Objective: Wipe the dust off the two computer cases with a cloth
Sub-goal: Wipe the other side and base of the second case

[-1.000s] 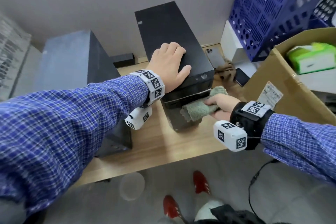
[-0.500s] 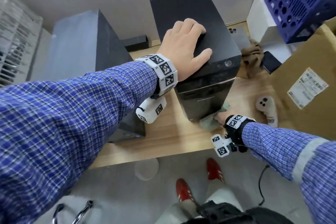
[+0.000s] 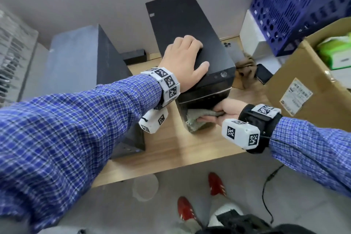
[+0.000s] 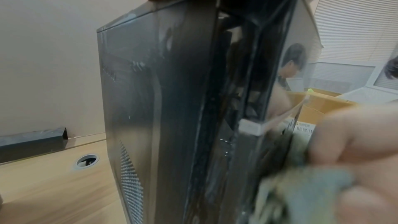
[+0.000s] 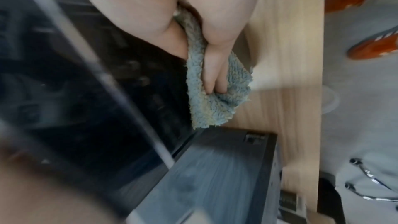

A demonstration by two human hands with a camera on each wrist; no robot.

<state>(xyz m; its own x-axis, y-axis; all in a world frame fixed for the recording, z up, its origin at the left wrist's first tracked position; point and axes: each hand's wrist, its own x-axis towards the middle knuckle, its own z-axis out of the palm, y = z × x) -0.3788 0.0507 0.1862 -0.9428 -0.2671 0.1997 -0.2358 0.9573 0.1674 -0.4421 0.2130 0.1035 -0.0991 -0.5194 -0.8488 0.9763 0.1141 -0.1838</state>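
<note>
Cloth on front panel of right-hand case; other hand steadies the top.
Right hand pinches soft fluffy cloth between thumb and fingers, against lower front of black case; left hand flat on its top, fingers relaxed, holding nothing; case looks rigid and heavy, glossy front likely slippery, so brace from the top; cloth limp and light, best kept bunched; second case stands just left, greyish with dust, looks unwiped; both on wooden desk against wall; cardboard box and blue crates crowd the right.
</note>
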